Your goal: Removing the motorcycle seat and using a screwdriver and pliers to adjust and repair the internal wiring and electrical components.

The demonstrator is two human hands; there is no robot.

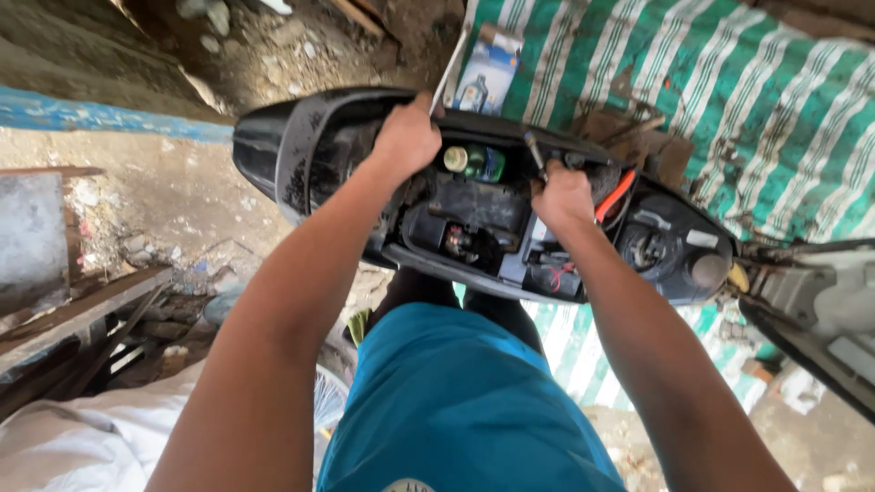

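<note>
Fingers of the left hand are clamped on a black cowl. A screwdriver, gripped by the right hand, is pointed up-left, away from the person.

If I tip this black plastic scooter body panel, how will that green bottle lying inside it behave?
The green bottle lies on its side, so it would probably roll. It looks small and likely light. The left hand and right hand grip the black panel, which seems rigid.
</note>
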